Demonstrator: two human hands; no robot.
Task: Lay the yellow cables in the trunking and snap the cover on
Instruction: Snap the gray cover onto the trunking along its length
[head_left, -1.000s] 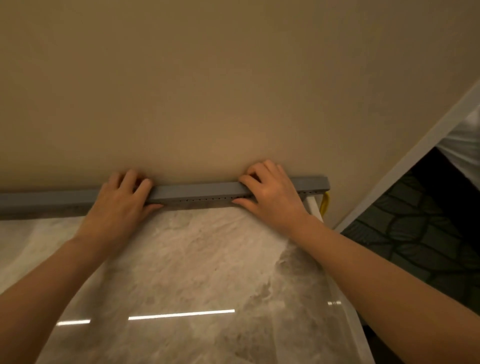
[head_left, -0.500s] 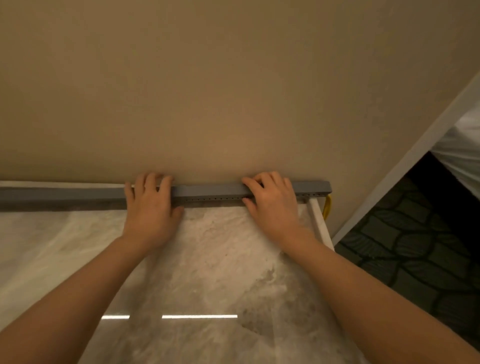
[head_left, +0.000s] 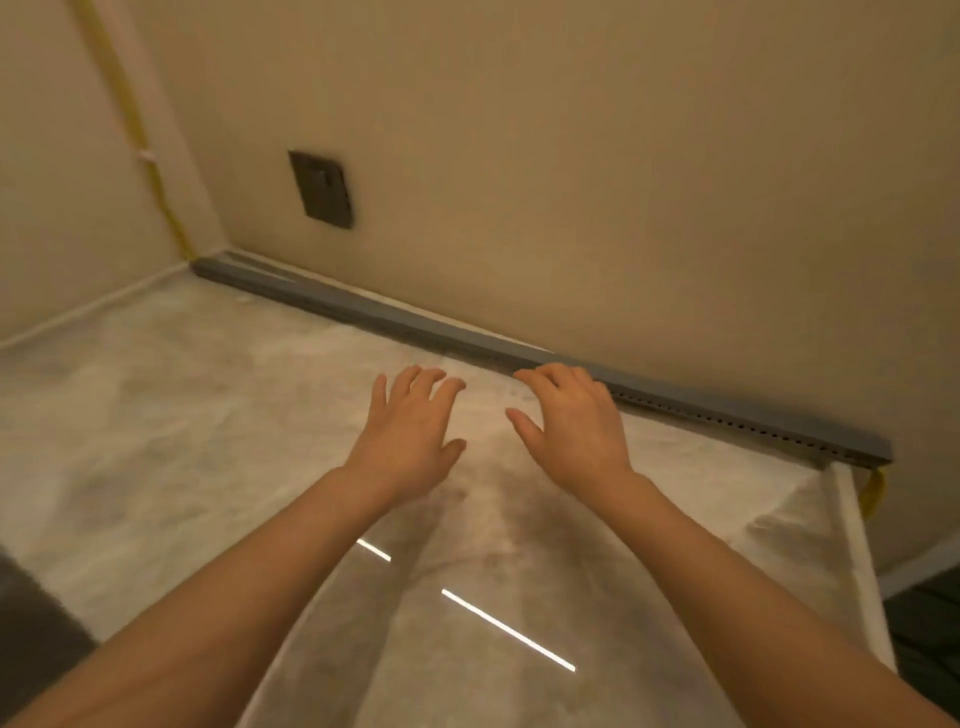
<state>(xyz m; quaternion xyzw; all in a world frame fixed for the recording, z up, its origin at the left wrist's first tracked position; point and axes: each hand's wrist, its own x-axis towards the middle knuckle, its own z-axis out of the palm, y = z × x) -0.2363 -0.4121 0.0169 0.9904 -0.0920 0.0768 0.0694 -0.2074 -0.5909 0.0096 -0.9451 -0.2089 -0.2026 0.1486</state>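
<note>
A long grey trunking with its cover on runs along the foot of the beige wall, from the left corner to the marble top's right end. Yellow cable hangs out of its right end, and more yellow cable climbs the left wall from the corner. My left hand hovers over the marble with fingers spread, holding nothing, short of the trunking. My right hand is also spread and empty, its fingertips close to the trunking's front edge; whether they touch it I cannot tell.
A glossy marble top lies under both arms, with a white edge strip on the right. A dark wall socket plate sits above the trunking at the left. Dark patterned floor lies below at the right.
Both hands have lifted off the trunking and drawn back towards me with fingers spread. The view has swung left, and the corner and socket plate now show.
</note>
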